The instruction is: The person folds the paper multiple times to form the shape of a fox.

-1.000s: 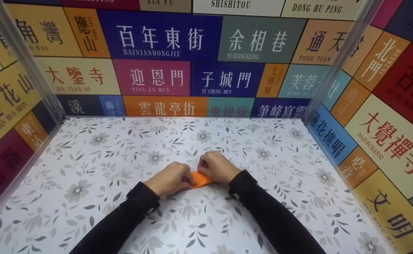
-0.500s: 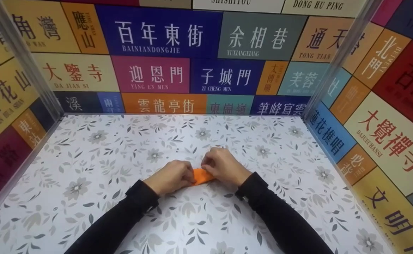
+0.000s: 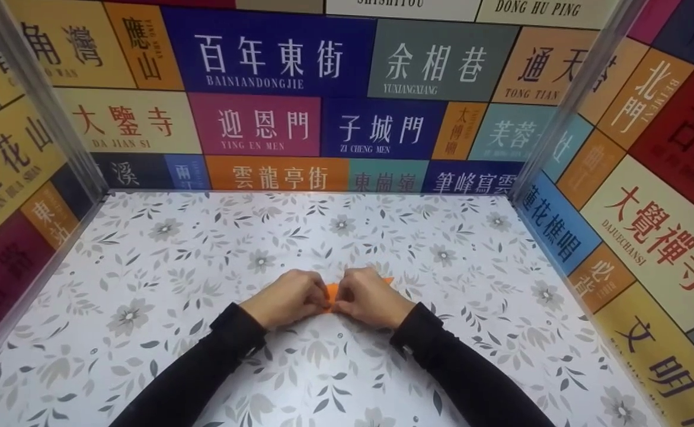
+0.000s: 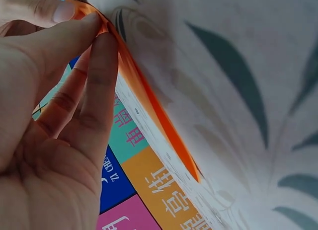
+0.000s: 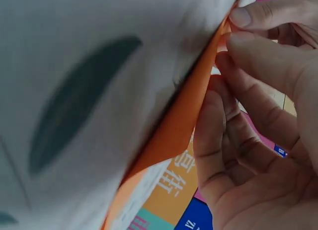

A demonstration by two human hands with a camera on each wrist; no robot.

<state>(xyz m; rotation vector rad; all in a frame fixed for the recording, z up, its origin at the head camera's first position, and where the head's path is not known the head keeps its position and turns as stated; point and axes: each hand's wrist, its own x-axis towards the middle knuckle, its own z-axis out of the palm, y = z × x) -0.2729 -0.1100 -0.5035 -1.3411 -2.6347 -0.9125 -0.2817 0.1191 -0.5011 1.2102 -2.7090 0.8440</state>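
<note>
A small folded piece of orange paper (image 3: 330,292) lies on the floral table cover (image 3: 175,267), mostly hidden under both hands. My left hand (image 3: 290,299) pinches its left part with curled fingers (image 4: 94,66), and the orange paper (image 4: 149,101) runs as a thin edge along the table. My right hand (image 3: 367,296) pinches the right part, its fingers (image 5: 238,96) curled against the orange paper (image 5: 179,125). An orange corner (image 3: 387,280) pokes out beyond the right hand. Both hands touch at the middle of the table.
Walls of coloured sign panels (image 3: 347,95) close the table at the back, left and right. Two metal posts (image 3: 38,101) (image 3: 572,95) stand at the back corners. Black sleeves (image 3: 204,367) reach in from the near edge.
My right hand has slid left and nearer, closing up against the left hand. Less of the orange paper shows between them, and a corner now shows past the right hand.
</note>
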